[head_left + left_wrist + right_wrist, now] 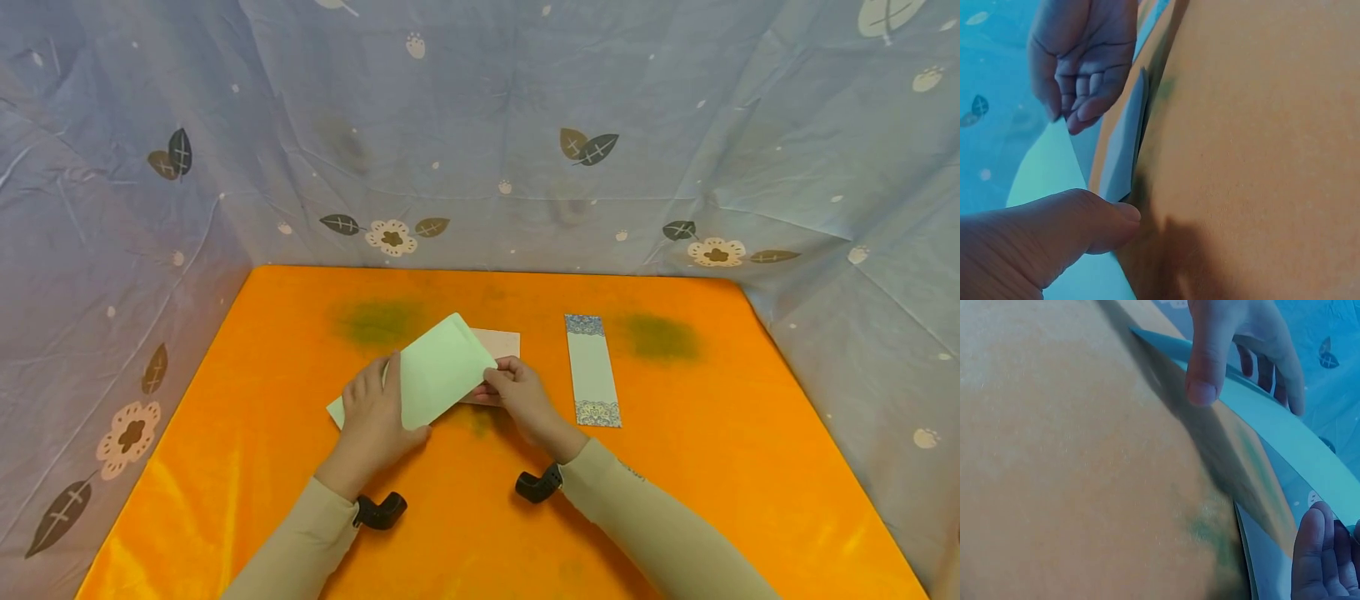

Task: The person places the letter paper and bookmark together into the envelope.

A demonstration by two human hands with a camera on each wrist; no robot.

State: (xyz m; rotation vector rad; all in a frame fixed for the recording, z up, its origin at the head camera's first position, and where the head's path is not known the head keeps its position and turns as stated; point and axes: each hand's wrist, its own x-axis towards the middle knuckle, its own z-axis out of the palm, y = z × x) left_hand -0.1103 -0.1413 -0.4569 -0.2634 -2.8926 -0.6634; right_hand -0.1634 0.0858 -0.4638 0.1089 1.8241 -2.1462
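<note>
A pale green envelope (448, 367) is held at a slant above the table, with a narrow folded strip along its right end. My left hand (372, 421) grips it across the left part, thumb at the near edge and fingers over the far side. At the right corner, my right hand (531, 406) pinches the envelope between thumb and fingers. A pale pinkish card (501, 343) lies on the table partly hidden beneath the envelope and the right hand. In the right wrist view, the envelope (1279, 428) stands off the cloth and casts a long shadow.
Right of the hands lies a long white card (592, 367) with blue lace patterning at its far end and grey-yellow patterning at its near end. An orange cloth (465, 533) covers the table. Patterned grey-blue curtains (480, 125) enclose the back and both sides.
</note>
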